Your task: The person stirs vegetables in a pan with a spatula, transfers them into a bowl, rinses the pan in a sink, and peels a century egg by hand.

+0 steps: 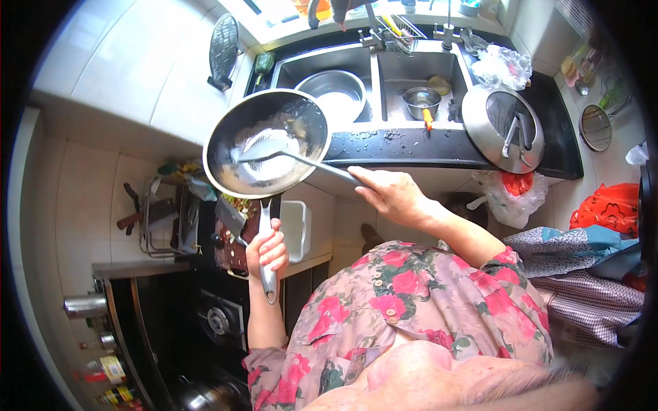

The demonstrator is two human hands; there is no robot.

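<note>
My left hand (268, 250) is closed around the handle of a dark-lined frying pan (221, 138), holding it up left of the sink. A grey spatula (329, 167) is gripped in my right hand (393, 198), its blade inside the pan. The pan's inner surface looks wet and shiny. Behind the pan, a steel basin (354, 92) sits in the left sink bowl. The right bowl (396, 85) holds a small steel pot (421, 100) with an orange handle.
A pan lid (478, 128) and a clear plastic bag (501, 67) lie right of the sink. A cleaver (231, 218) rests on a cutting board (223, 257) with chopped food, beside a white bin (298, 231). A gas burner (218, 319) is at the lower left.
</note>
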